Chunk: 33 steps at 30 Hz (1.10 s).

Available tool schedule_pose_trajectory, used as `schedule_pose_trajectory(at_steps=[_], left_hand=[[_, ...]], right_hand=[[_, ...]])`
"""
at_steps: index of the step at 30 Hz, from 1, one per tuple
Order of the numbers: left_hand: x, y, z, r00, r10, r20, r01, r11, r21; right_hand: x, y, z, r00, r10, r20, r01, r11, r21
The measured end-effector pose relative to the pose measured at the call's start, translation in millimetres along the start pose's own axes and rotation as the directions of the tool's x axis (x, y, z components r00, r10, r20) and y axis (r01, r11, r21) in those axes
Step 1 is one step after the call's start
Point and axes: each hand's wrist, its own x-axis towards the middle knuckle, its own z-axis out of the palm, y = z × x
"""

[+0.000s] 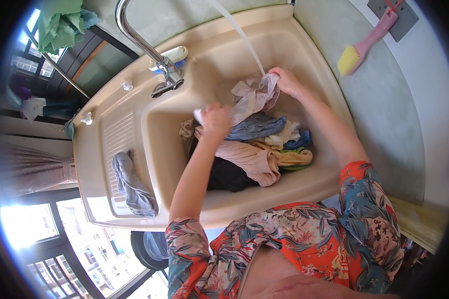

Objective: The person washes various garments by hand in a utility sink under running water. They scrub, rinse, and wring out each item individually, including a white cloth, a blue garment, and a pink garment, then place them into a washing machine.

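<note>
A thin, wet white garment (252, 93) is stretched between my two hands over the basin of a beige laundry sink (320, 82). My left hand (216, 119) is closed around its left end, and a bit of white cloth sticks out past the fist. At the far right end, my right hand (287, 83) pinches the fabric. A whitish water stream or hose (243, 35) comes down onto the cloth beside the right fingers. Beneath lies a heap of clothes: a blue cloth (256, 127), a pale pink garment (247, 159), a black garment (228, 175) and a yellow-green piece (295, 157).
A chrome tap (168, 74) rises at the back left, with a scrub brush (172, 58) behind it. On the ribbed washboard (116, 129) lies a wrung grey cloth (133, 185). A pink-handled brush (370, 41) hangs on the right wall by a socket (402, 28).
</note>
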Motion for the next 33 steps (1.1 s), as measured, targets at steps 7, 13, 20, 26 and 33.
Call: schedule_pose_trajectory(at_steps=[7, 13, 20, 26, 33], left_hand=[[46, 65, -7, 0.995, -0.096, 0.009, 0.091, 0.911, -0.401], [75, 29, -40, 0.950, -0.249, -0.190, 0.178, 0.928, -0.327], [100, 25, -37, 0.873, -0.414, -0.257, 0.033, 0.577, -0.816], [87, 18, -42, 0.973, -0.201, 0.116, -0.015, -0.554, -0.832], [78, 2, -34, 0.987, 0.000, 0.160, 0.107, -0.743, -0.661]], right_hand=[[-20, -73, -25, 0.985, -0.107, 0.135, 0.096, 0.992, 0.086], [-19, -63, -32, 0.974, -0.064, 0.218, 0.104, 0.978, -0.181], [-23, -68, -19, 0.858, -0.126, 0.498, 0.338, 0.869, -0.361], [3, -51, -23, 0.898, -0.176, 0.403, 0.237, 0.966, -0.106], [-10, -37, 6, 0.954, -0.062, 0.294, -0.047, 0.935, 0.351]])
